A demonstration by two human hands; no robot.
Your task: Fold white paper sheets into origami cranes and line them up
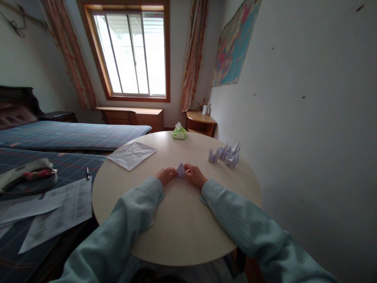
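Note:
A small folded piece of white paper [180, 170], pointed at the top, is held between my two hands over the middle of the round table [179, 228]. My left hand [167, 175] pinches its left side. On the right side, my right hand [194, 174] grips it with thumb and fingers closed. The lower folds are partly hidden by my fingers. To the right stand several folded paper figures [232, 156] with pointed tips, grouped close together. A creased, flattened sheet of paper [132, 154] lies at the table's left edge.
A green tissue pack [179, 132] sits at the table's far edge. Left of the table, a bed [100, 161] carries printed sheets [64, 214], a pen [87, 173] and a bag [26, 175]. A white wall [309, 157] rises at the right.

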